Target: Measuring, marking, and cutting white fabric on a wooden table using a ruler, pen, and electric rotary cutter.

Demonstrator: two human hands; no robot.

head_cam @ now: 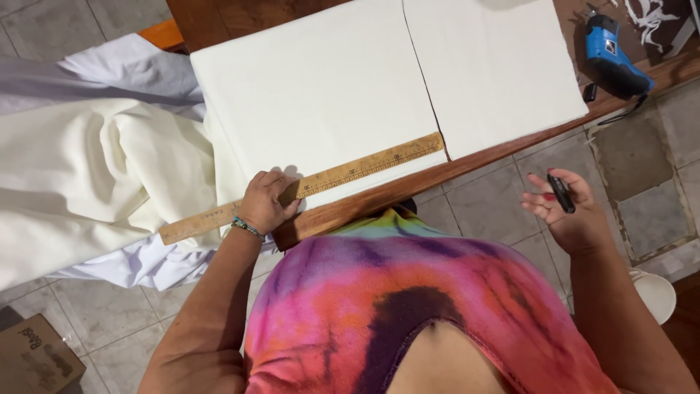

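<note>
The long wooden ruler (306, 186) lies slanted across the near edge of the cream folded fabric (321, 87) on the brown wooden table (379, 195). My left hand (266, 204) presses down on it, fingers curled. My right hand (572, 208), half open off the table's edge, holds a small black marker (561, 192).

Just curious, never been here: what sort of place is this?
Probably a home sewing or craft workspace: cream fabric on a wooden table, a wooden ruler under the left hand, and a blue power tool.
</note>
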